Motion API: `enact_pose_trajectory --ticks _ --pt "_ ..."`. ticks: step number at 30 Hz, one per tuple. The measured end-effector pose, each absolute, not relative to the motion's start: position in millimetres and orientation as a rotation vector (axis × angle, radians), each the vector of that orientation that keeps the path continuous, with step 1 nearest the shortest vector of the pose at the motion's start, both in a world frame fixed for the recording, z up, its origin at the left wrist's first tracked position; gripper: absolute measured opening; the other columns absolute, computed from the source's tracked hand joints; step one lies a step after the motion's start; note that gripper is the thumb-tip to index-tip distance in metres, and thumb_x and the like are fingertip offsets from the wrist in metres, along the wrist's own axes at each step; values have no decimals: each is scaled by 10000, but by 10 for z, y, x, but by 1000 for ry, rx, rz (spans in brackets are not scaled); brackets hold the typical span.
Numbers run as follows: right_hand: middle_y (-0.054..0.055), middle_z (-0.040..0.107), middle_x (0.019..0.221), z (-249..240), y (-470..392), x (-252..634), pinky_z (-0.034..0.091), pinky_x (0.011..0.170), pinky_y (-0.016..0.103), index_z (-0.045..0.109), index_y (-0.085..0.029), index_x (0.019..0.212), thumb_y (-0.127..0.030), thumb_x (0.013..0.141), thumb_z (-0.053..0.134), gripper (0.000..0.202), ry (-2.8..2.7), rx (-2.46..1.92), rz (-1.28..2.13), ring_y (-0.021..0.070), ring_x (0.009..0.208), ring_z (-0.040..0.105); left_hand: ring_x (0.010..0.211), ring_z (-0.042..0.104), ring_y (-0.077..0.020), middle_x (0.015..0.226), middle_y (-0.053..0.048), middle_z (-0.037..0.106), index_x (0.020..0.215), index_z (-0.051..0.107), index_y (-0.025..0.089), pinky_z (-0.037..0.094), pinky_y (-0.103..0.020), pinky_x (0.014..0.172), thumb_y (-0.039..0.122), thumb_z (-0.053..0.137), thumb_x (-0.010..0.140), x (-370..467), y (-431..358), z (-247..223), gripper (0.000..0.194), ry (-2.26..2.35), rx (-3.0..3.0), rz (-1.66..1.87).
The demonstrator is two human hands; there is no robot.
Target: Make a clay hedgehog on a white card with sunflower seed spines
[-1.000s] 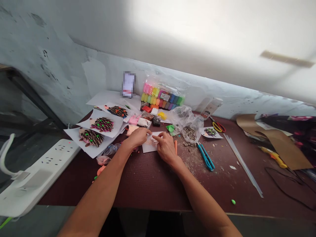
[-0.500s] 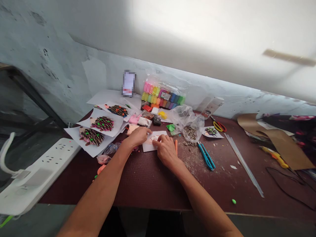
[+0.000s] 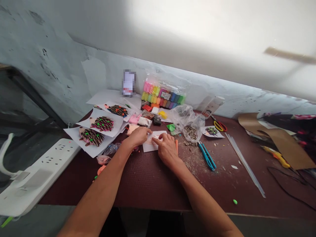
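A small white sheet of paper [image 3: 148, 147] lies on the dark red table between my hands. It carries a flat patch of pale pinkish modelling clay [image 3: 156, 137], partly covered by fingers. My left hand [image 3: 138, 136] rests at the sheet's left edge with its index finger stretched out and nothing visibly gripped. From the right, my right hand [image 3: 168, 148] reaches over the paper. Its thumb and index finger are apart and touch the clay. Just beside that hand lies an orange stick [image 3: 176, 145], partly hidden.
Cards with seed-spined hedgehogs [image 3: 101, 124] lie left, near a white power strip [image 3: 53, 161]. Behind are clay packs [image 3: 163, 95] and a plastic bag of striped seeds [image 3: 190, 132]. A blue cutter [image 3: 206, 156], scissors [image 3: 219, 125], clear sticks [image 3: 244, 164] and a yellow glue gun [image 3: 276, 156] lie right.
My right hand's index finger and thumb have shifted slightly over the clay and spread a little. My left hand stays almost in place.
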State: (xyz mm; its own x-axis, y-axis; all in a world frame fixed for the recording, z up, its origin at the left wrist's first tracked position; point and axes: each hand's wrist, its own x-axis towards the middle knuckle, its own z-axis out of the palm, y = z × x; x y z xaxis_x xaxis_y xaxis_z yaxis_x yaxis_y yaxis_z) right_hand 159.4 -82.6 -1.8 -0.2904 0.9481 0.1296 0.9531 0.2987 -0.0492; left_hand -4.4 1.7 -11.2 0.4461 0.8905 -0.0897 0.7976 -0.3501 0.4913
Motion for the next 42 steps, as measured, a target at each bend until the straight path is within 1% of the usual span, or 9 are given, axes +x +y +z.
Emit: enact_pose_trajectory --ticks 2,7,13,18,25,32,36,42 --pt "93 567 1146 -31 -807 1591 288 848 341 663 -321 1240 -179 969 428 386 -2440 -1766 -50 225 1005 446 1187 622 -235 1252 -122 688 1205 705 166 444 -307 1020 94 456 855 -48 17 -114 435 1414 2234 265" --pt "94 568 1144 -29 -767 1549 291 836 337 699 -302 1171 -188 976 422 356 -2447 -1771 -8 222 1001 452 1181 625 -210 1247 -99 696 1203 705 184 439 -276 1019 90 465 843 -50 21 -121 443 1413 2241 261" --pt "83 586 1128 -37 -721 1537 303 836 329 716 -305 1145 -193 981 433 346 -2394 -1797 46 212 1006 468 1188 624 -231 1238 -108 699 1198 712 186 446 -295 1019 90 453 852 -41 8 -113 443 1419 2246 265" --pt "77 592 1093 -62 -700 1577 319 825 312 685 -307 1229 -147 972 432 394 -2306 -1811 95 196 996 477 1184 626 -245 1238 -122 696 1195 713 168 447 -315 1023 84 446 856 -42 0 -101 440 1414 2249 270" --pt "77 584 1136 -68 -690 1568 313 848 334 714 -332 1167 -202 984 443 353 -2392 -1747 49 213 1014 467 1187 625 -248 1237 -127 696 1201 708 164 448 -316 1022 92 457 854 -42 2 -107 434 1417 2250 270" --pt "90 585 1110 -51 -691 1577 324 833 326 683 -287 1233 -144 965 431 395 -2304 -1802 35 211 1002 473 1182 627 -240 1239 -122 696 1207 706 171 453 -304 1009 98 450 866 -36 -16 -68 433 1422 2254 246" --pt "95 588 1088 -54 -697 1586 324 825 327 712 -274 1182 -149 966 433 374 -2301 -1817 37 214 998 471 1188 623 -241 1250 -121 690 1210 705 169 453 -304 1007 90 440 864 -33 -14 -58 442 1424 2257 228" --pt "87 589 1127 -71 -686 1563 328 833 338 726 -290 1143 -165 955 457 351 -2347 -1795 60 220 1011 466 1185 624 -234 1252 -112 691 1214 702 169 445 -293 1013 99 448 869 -39 -1 -85 434 1415 2264 236"
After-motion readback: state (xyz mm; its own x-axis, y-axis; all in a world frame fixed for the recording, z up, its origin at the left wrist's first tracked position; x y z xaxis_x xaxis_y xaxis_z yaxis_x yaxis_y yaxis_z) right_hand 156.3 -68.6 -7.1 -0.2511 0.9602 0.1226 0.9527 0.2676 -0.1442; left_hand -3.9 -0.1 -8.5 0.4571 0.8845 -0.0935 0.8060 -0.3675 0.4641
